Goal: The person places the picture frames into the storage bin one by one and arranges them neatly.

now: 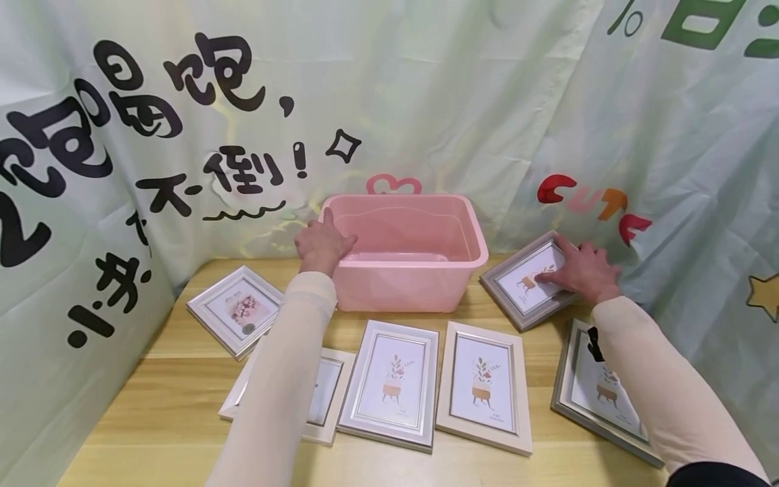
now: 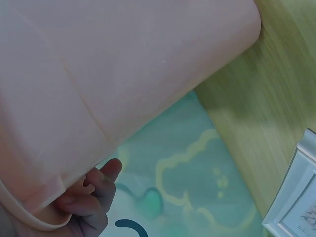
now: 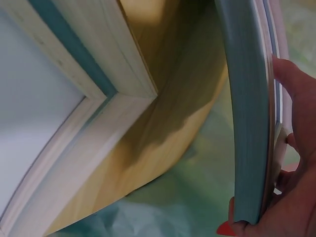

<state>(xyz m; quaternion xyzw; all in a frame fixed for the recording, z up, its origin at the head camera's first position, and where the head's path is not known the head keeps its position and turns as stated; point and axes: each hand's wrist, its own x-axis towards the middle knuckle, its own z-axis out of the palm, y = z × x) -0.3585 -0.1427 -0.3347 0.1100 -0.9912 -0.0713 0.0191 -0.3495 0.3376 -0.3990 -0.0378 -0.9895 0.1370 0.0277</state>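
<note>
A pink plastic bin (image 1: 402, 287) stands at the back of the wooden table. My left hand (image 1: 324, 243) grips the bin's left rim; in the left wrist view its curled fingers (image 2: 91, 200) hook under the rim from outside. To the right of the bin, my right hand (image 1: 585, 274) holds a grey picture frame (image 1: 528, 279) by its right side, thumb over the front. The right wrist view shows the thick edge of this picture frame (image 3: 252, 113) between thumb and fingers. The frame bears a print of a potted plant.
In front of the bin lie a silver frame (image 1: 389, 385) and a cream frame (image 1: 483, 389). Another silver frame (image 1: 240, 311) is at the left. My sleeves partly cover more frames, including a grey one (image 1: 599, 389) at right. A printed curtain (image 1: 426, 88) hangs behind.
</note>
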